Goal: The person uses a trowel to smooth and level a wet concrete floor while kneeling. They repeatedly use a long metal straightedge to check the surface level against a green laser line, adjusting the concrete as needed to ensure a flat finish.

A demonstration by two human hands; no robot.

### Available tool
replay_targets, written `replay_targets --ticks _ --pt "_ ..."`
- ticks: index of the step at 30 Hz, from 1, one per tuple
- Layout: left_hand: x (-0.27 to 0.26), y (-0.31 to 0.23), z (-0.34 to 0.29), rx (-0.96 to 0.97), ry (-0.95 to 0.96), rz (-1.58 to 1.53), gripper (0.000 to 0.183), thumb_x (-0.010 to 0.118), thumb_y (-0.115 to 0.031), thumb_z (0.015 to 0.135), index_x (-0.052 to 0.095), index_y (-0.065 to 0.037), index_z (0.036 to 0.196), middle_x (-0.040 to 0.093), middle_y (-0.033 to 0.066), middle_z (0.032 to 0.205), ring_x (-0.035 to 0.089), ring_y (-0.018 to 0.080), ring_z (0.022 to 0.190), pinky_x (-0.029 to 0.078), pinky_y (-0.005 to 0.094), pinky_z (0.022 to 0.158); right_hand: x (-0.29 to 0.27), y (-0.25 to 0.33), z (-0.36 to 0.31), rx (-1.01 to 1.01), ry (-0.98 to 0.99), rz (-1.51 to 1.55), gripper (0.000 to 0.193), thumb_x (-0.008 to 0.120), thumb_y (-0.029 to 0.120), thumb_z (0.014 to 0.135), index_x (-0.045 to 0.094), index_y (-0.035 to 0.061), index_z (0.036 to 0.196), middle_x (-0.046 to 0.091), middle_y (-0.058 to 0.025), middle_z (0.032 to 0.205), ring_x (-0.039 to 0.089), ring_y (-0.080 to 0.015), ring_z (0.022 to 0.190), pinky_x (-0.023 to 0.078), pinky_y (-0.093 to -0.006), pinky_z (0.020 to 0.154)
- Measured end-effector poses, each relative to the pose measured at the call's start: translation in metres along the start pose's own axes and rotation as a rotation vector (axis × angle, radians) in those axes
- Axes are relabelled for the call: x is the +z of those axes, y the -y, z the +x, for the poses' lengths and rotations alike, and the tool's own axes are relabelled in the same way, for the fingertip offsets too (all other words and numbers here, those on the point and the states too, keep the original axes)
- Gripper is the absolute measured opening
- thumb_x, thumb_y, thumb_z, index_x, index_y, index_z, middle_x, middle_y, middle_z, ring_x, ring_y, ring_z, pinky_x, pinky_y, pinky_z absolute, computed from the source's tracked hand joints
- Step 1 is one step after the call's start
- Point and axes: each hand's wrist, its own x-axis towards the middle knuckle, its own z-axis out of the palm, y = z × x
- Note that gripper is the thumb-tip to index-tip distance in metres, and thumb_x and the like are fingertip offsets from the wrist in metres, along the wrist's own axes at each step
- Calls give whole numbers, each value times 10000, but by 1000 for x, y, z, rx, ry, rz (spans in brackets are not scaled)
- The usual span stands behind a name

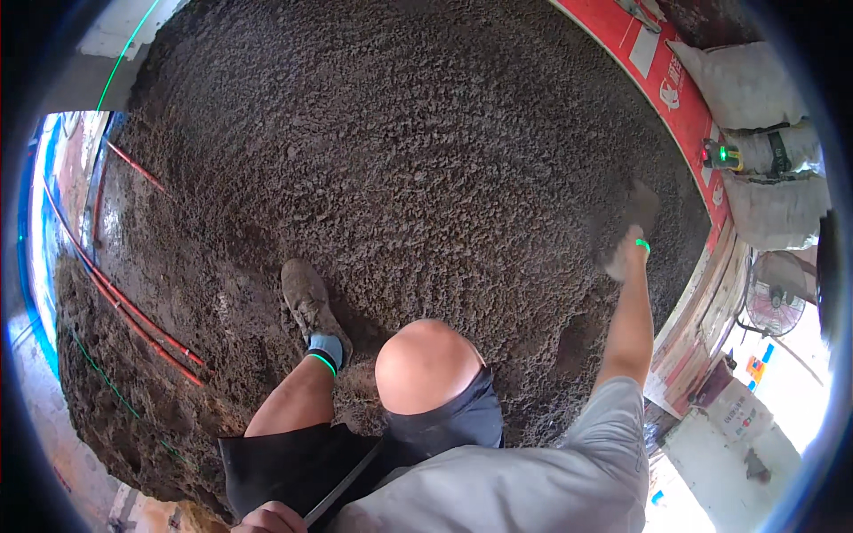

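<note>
Dark, crumbly wet mortar (426,169) spreads over the floor around me as I crouch on it. At the right, my right hand (627,256) reaches down to the surface, closed on what looks like a flat trowel (644,206), blurred by motion, its blade low over the mortar. My left hand (271,517) is curled at the lower edge beside my thigh, partly cut off by the frame. A thin grey straight bar (346,484) runs from it across my dark shorts, and its fingers appear closed around that bar.
Red pipes (133,313) run along the left. A red-and-white board (680,107) edges the mortar at right; behind it are white sacks (742,84), a laser level (724,155) with green light and a fan (775,298). My shoe (306,298) stands on the mortar.
</note>
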Motion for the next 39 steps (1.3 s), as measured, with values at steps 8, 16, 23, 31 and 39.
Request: replay_targets --ticks 8,16,23,31,39 --pt "20 -20 -16 -36 -137 114 240 565 -320 801 530 -220 586 607 -55 691 622 184 704 459 387 552 97 4 -85 44 304 184 330 645 288 888 573 163 1184 610 8 895 559 -121 777 450 -303 600" --pt "12 -4 -2 -62 -10 73 226 520 -318 859 573 -178 690 561 -41 673 552 166 664 431 360 541 239 33 -272 -324 967 -824 355 649 252 736 670 7 992 663 -125 757 648 -209 667 529 -376 630" --pt "20 -1 6 -72 11 112 264 474 -320 917 596 -134 775 512 -27 646 482 144 621 401 327 537 231 -90 -390 -358 1492 -1175 427 584 411 809 664 51 1024 658 -214 1034 632 -373 970 480 -461 815" --pt "31 -1 10 -85 12 155 331 421 -322 982 623 -84 872 457 -11 615 401 120 572 367 289 534 229 -87 -436 -526 1320 -1082 410 527 409 870 503 77 1109 653 -220 947 645 -382 881 478 -511 756" --pt "45 3 12 -62 95 150 383 357 -318 1031 623 -44 996 366 -7 611 303 99 567 285 263 544 219 -23 -337 -538 580 -563 372 566 389 905 521 48 1047 637 -209 780 648 -386 750 501 -476 646"
